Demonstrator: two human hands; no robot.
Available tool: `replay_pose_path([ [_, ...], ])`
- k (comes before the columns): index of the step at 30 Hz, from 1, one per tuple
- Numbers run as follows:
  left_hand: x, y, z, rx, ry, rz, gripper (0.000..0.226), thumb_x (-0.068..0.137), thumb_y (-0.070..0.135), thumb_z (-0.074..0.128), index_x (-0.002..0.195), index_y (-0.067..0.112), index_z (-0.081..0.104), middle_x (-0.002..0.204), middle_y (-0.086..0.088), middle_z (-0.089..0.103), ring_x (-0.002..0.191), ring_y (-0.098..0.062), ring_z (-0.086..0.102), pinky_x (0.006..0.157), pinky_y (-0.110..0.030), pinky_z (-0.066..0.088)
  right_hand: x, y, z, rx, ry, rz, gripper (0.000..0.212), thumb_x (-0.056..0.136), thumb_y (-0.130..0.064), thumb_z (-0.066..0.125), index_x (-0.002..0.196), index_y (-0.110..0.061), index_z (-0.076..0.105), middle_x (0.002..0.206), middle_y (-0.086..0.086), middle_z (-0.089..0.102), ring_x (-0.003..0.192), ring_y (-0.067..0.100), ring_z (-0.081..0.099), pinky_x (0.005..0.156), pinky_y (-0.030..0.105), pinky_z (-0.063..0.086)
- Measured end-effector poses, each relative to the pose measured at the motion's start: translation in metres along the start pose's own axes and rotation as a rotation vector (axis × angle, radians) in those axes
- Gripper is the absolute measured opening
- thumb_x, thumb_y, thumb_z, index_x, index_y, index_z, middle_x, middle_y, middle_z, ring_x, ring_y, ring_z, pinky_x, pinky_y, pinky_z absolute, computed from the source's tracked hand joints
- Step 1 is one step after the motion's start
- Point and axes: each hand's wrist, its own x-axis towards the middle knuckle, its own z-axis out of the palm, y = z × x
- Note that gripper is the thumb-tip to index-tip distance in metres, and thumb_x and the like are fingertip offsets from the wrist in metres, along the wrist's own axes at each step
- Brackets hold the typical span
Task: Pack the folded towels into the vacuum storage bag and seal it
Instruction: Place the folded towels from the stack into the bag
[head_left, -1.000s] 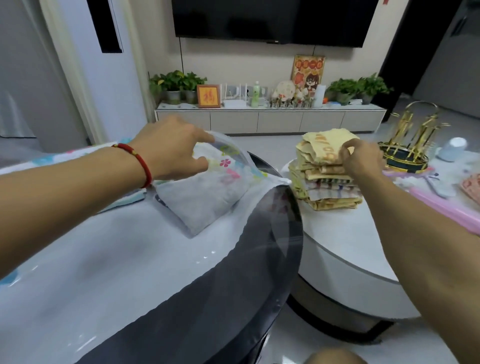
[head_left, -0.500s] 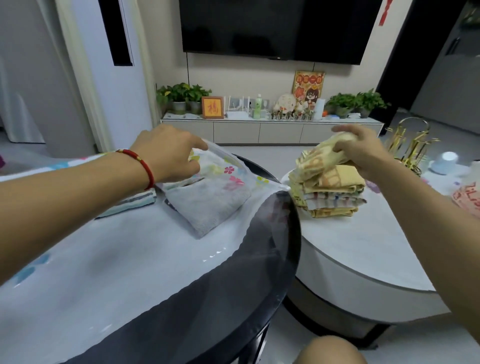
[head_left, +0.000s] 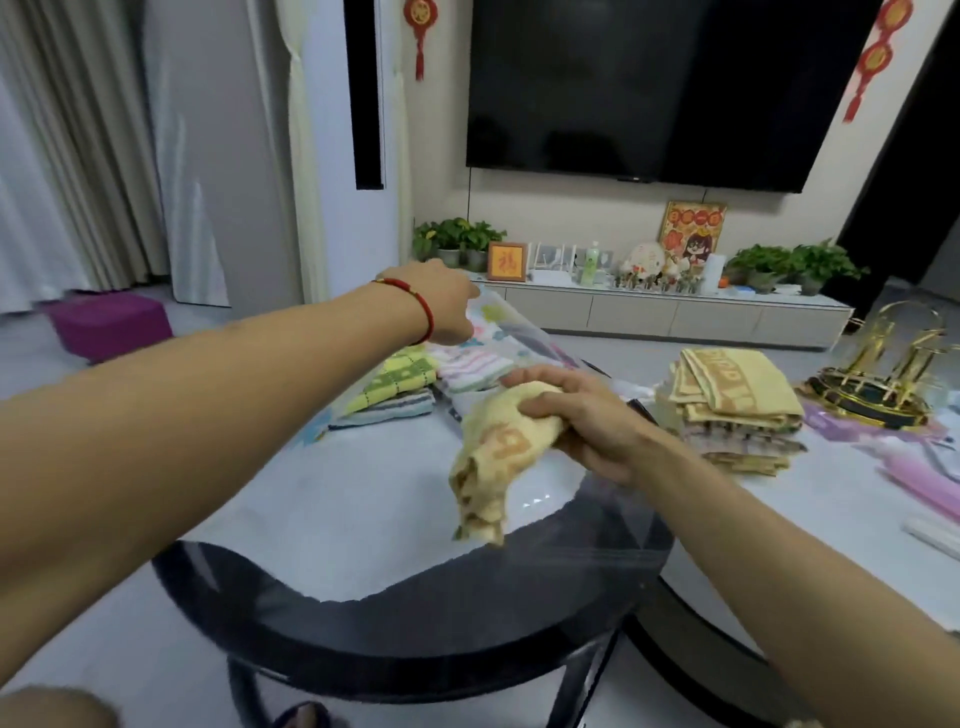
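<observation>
Right hand (head_left: 582, 415) grasps 1 floppy yellow folded towel (head_left: 498, 452) at the clear plastic vacuum storage bag's (head_left: 524, 332) mouth, which the left hand (head_left: 441, 306) pinches up. The dangling end could unfold and snag the opening.

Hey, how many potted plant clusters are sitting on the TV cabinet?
2. One potted plant cluster stands at the cabinet's left end beside the framed picture; the other plant cluster sits at the right end. Separate pots inside each cluster are too blurred to count.

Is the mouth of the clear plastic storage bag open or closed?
Open: the left hand lifts the bag's top layer off the towels inside.
</observation>
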Motion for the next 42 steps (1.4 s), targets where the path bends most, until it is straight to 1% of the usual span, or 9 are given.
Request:
replay_pose_path([
  [5, -0.003, -0.011, -0.016, -0.003, 0.005, -0.029, 0.064, 0.086, 0.033, 0.050, 0.148, 0.040, 0.036, 0.139, -0.008, 0.050, 0.102, -0.033, 0.055, 0.087, -0.049, 0.053, 0.063, 0.059, 0.065, 0.366, 0.269, -0.126, 0.031, 0.090, 0.005, 0.063, 0.113, -0.015, 0.074, 0.125, 0.012, 0.068, 0.096, 0.025, 0.074, 0.083, 0.040, 0.063],
  [8, -0.003, -0.016, -0.018, 0.007, 0.016, -0.025, 0.065, 0.085, 0.030, 0.050, 0.148, 0.040, 0.037, 0.133, -0.008, 0.053, 0.087, -0.028, 0.047, 0.083, -0.047, 0.054, 0.070, 0.116, 0.097, 0.062, 0.422, 0.051, 0.028, 0.095, -0.009, 0.062, 0.121, -0.020, 0.066, 0.128, 0.008, 0.064, 0.096, 0.018, 0.069, 0.092, 0.048, 0.061],
  [12, -0.002, -0.015, -0.010, 0.006, 0.038, -0.009, 0.064, 0.085, 0.031, 0.051, 0.147, 0.039, 0.038, 0.130, -0.008, 0.054, 0.085, -0.027, 0.045, 0.077, -0.042, 0.052, 0.065, 0.155, 0.124, -0.167, 0.227, 0.234, 0.061, 0.092, -0.023, 0.059, 0.152, -0.018, 0.045, 0.127, 0.004, 0.062, 0.084, 0.016, 0.072, 0.081, 0.031, 0.064],
  [15, -0.002, -0.013, -0.001, -0.016, 0.053, 0.006, 0.064, 0.085, 0.032, 0.052, 0.147, 0.039, 0.038, 0.132, -0.009, 0.054, 0.086, -0.027, 0.044, 0.074, -0.040, 0.047, 0.063, 0.146, 0.115, -0.287, 0.110, 0.252, 0.058, 0.092, -0.019, 0.061, 0.146, -0.003, 0.049, 0.097, 0.009, 0.072, 0.073, 0.019, 0.066, 0.070, 0.029, 0.059],
  [21, -0.003, 0.001, 0.017, -0.050, 0.088, 0.016, 0.061, 0.086, 0.036, 0.054, 0.146, 0.038, 0.041, 0.131, -0.009, 0.056, 0.099, -0.032, 0.056, 0.072, -0.039, 0.045, 0.043, 0.122, 0.078, -0.382, -0.168, 0.154, 0.048, 0.090, -0.017, 0.068, 0.137, -0.024, 0.061, 0.103, 0.012, 0.079, 0.078, 0.020, 0.074, 0.065, 0.029, 0.058],
  [25, -0.002, 0.016, 0.030, -0.009, 0.130, 0.123, 0.052, 0.084, 0.035, 0.055, 0.136, 0.032, 0.054, 0.125, -0.005, 0.063, 0.106, -0.032, 0.058, 0.071, -0.038, 0.047, 0.033, 0.096, 0.009, -0.417, 0.055, -0.005, 0.023, 0.090, -0.009, 0.063, 0.106, -0.016, 0.078, 0.088, 0.015, 0.076, 0.072, 0.018, 0.069, 0.058, 0.030, 0.055],
  [31, 0.007, 0.053, 0.054, 0.156, 0.172, 0.323, 0.037, 0.084, 0.045, 0.053, 0.114, 0.027, 0.064, 0.131, 0.001, 0.060, 0.101, -0.031, 0.058, 0.062, -0.034, 0.034, -0.002, 0.079, -0.135, -0.470, 0.653, -0.114, 0.025, 0.090, -0.009, 0.057, 0.079, -0.014, 0.079, 0.067, 0.003, 0.070, 0.058, 0.017, 0.063, 0.053, 0.029, 0.048],
  [36, 0.027, 0.079, 0.071, 0.185, 0.222, 0.399, 0.039, 0.084, 0.048, 0.047, 0.113, 0.030, 0.065, 0.128, 0.002, 0.059, 0.103, -0.032, 0.056, 0.067, -0.038, 0.038, 0.000, 0.060, -0.244, -0.904, 1.026, -0.022, 0.026, 0.095, -0.009, 0.057, 0.113, -0.011, 0.076, 0.107, 0.014, 0.075, 0.086, 0.024, 0.067, 0.075, 0.030, 0.051],
  [42, 0.050, 0.104, 0.090, 0.148, 0.203, 0.428, 0.049, 0.082, 0.054, 0.042, 0.122, 0.033, 0.061, 0.125, 0.002, 0.060, 0.103, -0.031, 0.055, 0.068, -0.039, 0.041, 0.037, 0.050, -0.333, -1.227, 1.023, 0.265, 0.039, 0.107, -0.027, 0.047, 0.144, -0.021, 0.056, 0.144, 0.027, 0.049, 0.129, 0.046, 0.050, 0.109, 0.053, 0.043],
])
